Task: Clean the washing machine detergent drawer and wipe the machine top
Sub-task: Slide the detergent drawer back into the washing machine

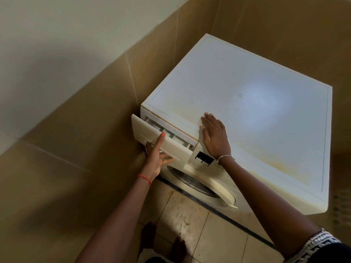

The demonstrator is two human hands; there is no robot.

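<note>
Early stage: left hand (156, 157) grips the part-open drawer (144, 130), right hand (214, 137) lies flat, released, on the stained machine top (266, 111); apparently nothing cleaned yet.

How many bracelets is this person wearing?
2. A red thread bracelet circles the left wrist, below the detergent drawer; a silvery beaded bracelet circles the right wrist, by the washing machine top. None seem hidden.
</note>
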